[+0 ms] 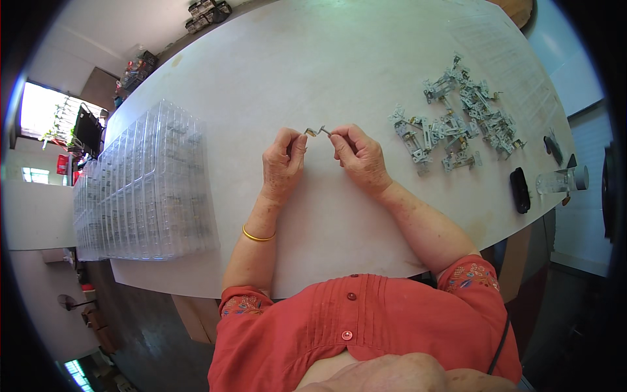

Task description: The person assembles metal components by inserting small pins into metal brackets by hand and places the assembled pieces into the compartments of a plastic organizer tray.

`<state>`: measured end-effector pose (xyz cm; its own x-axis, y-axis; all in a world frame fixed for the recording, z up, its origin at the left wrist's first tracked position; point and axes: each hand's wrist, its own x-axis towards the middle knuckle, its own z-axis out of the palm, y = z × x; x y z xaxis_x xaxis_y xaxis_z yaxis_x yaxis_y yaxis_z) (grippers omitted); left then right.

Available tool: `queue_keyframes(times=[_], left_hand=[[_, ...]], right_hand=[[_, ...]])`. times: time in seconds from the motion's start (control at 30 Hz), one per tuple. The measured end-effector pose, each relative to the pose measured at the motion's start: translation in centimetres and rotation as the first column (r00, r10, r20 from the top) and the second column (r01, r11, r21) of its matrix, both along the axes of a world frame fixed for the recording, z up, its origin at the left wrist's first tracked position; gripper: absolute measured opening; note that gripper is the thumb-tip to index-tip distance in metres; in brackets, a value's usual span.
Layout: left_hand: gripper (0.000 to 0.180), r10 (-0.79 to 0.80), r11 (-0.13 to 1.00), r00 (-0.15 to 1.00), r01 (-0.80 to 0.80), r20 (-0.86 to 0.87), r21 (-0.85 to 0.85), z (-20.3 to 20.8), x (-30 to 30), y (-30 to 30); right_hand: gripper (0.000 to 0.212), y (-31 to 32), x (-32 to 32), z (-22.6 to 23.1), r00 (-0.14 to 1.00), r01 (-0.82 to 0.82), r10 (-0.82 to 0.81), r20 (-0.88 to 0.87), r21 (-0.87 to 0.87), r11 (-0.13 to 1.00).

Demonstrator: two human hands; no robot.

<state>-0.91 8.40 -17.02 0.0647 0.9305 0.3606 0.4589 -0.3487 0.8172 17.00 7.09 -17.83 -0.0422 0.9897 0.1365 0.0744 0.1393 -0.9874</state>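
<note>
Over the middle of the white table (pixel 307 72), a small metal bracket part (pixel 312 132) spans the gap between my two hands. My left hand (pixel 284 163) pinches its brass-coloured end between thumb and fingers. At the other, grey end, my right hand (pixel 360 159) grips it with thumb against curled forefinger. Much of the part is hidden by the fingers, so its full shape cannot be told. A loose heap of similar grey metal parts (pixel 450 130) lies to the right of my right hand, some with brass-coloured bits.
Left of my arms stands a tall stack of clear plastic trays (pixel 147 189) with parts inside. Toward the right edge lie a black case (pixel 520 190), a clear bottle (pixel 555 181) on its side and a dark small object (pixel 554 149). Cartons (pixel 196 318) stand under the table.
</note>
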Motion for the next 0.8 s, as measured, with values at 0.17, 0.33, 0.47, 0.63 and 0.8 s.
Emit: queue_keyframes(times=[0.17, 0.33, 0.47, 0.63, 0.8], left_hand=[[0.015, -0.006, 0.996, 0.998, 0.011, -0.055, 0.09, -0.2, -0.4, 0.2], [0.013, -0.01, 0.987, 0.993, 0.028, -0.116, 0.158, 0.1, -0.4, 0.2], [0.009, -0.017, 0.947, 0.967, 0.098, -0.256, 0.305, 0.7, 0.3, 0.0], [0.009, -0.024, 0.932, 0.957, 0.126, -0.289, 0.339, 1.0, 0.9, -0.2], [0.01, -0.039, 0.922, 0.944, 0.16, -0.328, 0.353, 0.7, 1.0, -0.2]], right_hand=[[0.02, 0.0, 0.0, 0.3, 0.999, -0.012, 0.012, -0.03, 0.024, 1.0], [0.023, -0.1, 0.3, 0.6, 0.996, -0.075, 0.075, -0.058, -0.005, 0.997], [0.024, 0.1, 0.4, 0.5, 0.991, -0.114, 0.113, -0.07, -0.015, 0.993], [0.018, 0.0, 0.2, 0.3, 0.991, -0.11, 0.106, -0.084, -0.038, 0.993], [0.008, 0.1, -0.1, -0.4, 0.986, 0.078, -0.11, 0.122, 0.235, 0.969]])
